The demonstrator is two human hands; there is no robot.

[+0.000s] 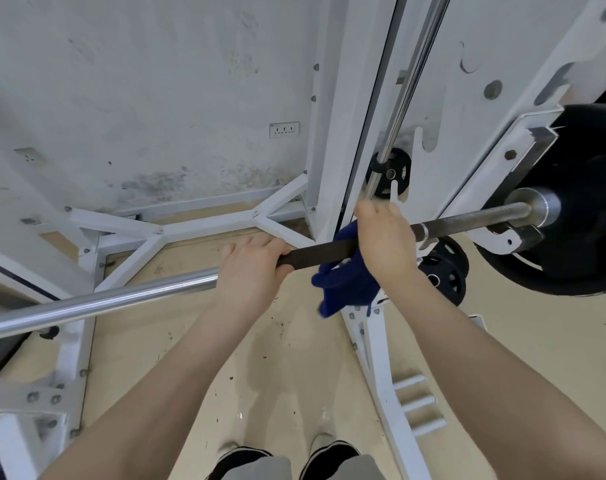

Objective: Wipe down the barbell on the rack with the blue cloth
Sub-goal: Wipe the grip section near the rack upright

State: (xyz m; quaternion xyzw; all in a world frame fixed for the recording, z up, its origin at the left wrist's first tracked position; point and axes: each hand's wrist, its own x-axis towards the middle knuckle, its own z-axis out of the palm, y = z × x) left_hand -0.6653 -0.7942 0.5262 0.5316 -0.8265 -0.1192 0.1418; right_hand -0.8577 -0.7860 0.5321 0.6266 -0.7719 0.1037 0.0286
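We look down on the barbell (315,252) lying across the white rack (332,140). Our left hand (249,268) curls around the bar where its shiny part meets the dark part. Just beside it, our right hand (386,244) grips the blue cloth (346,284) over the bar, loose folds hanging below. A large black plate (578,202) sits on the bar's right end, above the beige floor (294,358)
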